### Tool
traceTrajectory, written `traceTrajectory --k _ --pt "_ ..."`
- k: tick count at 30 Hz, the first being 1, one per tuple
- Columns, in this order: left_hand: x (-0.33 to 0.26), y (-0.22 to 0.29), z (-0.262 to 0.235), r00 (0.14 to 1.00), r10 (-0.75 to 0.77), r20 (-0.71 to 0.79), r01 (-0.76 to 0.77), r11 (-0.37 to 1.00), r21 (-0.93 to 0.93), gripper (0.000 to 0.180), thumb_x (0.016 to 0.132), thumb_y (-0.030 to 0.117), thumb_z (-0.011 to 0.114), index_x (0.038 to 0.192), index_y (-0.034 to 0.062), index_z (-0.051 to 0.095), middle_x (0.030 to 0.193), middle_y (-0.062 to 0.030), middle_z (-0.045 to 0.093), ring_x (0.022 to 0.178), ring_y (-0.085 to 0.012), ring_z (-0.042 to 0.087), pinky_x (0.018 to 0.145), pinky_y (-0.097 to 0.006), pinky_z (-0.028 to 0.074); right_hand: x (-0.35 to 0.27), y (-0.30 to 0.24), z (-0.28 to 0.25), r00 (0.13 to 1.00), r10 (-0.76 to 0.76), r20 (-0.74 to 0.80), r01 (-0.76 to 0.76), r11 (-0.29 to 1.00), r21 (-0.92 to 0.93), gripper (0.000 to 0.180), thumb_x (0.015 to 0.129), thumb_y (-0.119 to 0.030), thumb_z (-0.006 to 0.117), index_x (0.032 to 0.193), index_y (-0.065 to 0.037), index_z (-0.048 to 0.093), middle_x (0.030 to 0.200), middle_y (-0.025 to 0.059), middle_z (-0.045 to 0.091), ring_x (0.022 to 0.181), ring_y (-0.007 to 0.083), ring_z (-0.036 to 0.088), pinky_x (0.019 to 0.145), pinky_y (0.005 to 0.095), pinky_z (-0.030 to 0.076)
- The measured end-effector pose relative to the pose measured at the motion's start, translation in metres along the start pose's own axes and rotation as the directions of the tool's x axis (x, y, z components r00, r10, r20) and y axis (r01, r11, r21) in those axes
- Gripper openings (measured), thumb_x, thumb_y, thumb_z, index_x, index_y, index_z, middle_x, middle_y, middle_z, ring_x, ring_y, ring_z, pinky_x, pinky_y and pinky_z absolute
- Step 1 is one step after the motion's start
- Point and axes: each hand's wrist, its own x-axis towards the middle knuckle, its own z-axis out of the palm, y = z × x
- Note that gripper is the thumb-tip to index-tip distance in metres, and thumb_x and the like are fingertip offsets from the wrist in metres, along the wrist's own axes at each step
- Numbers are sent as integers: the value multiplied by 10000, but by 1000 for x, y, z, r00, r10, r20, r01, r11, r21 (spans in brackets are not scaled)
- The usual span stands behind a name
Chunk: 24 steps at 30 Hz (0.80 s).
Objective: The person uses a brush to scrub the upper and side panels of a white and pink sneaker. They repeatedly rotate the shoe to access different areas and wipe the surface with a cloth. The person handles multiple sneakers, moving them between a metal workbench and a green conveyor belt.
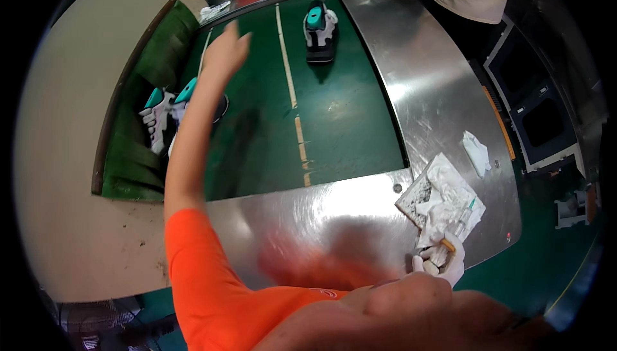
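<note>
The left hand [223, 55] is extended above the green surface [350, 113]. Its index finger points toward the far edge and its thumb stands apart; the state of its remaining fingers cannot be told. No object is visible in its grasp. The right hand [455, 262], in a white glove, is at the near right corner of the metal desk [424, 74]. Its fingers are closed around a slender implement [459, 225] with a green tip; the exact grip cannot be told. A crumpled white cloth [443, 187] lies just beyond the right hand, with a smaller white piece [475, 153] near it. One white, black and teal shoe [319, 37] stands at the far end of the green surface. Two similar shoes [156, 123] are at the left side, partly hidden by the left forearm [189, 152].
</note>
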Motion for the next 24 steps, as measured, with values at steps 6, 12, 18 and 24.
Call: traceTrajectory --k 6,12,18,24 --pt "122 163 119 938 -180 296 261 928 -264 800 799 498 661 1342 -4 356 1250 -280 557 1104 -418 596 964 -460 472 6 8 -6 999 -49 0 49 999 -5 688 614 -120 825 1202 14 494 885 112 636 642 168 635 631 281 513" --pt "60 152 94 993 -97 63 108 976 -188 688 718 447 739 1167 69 381 1069 -241 627 976 -407 641 802 -479 527 10 -7 -6 1000 -5 3 5 995 -95 662 609 -177 844 1172 -11 539 892 148 644 763 274 658 707 344 525" --pt "-111 134 -14 865 470 -174 -498 847 -185 520 777 221 725 1222 108 482 1134 -138 570 980 -361 607 748 -431 526 15 -12 -3 991 -137 5 137 985 -101 637 628 -173 820 1177 -34 528 933 174 640 829 339 644 751 389 517" --pt "-271 104 -137 680 664 -312 -727 664 -172 357 695 151 712 1018 82 579 1179 -204 574 1051 -383 588 907 -442 494 10 -1 0 982 -189 -21 187 981 -55 660 641 -129 791 1227 -62 496 1047 172 617 920 319 623 810 387 499"
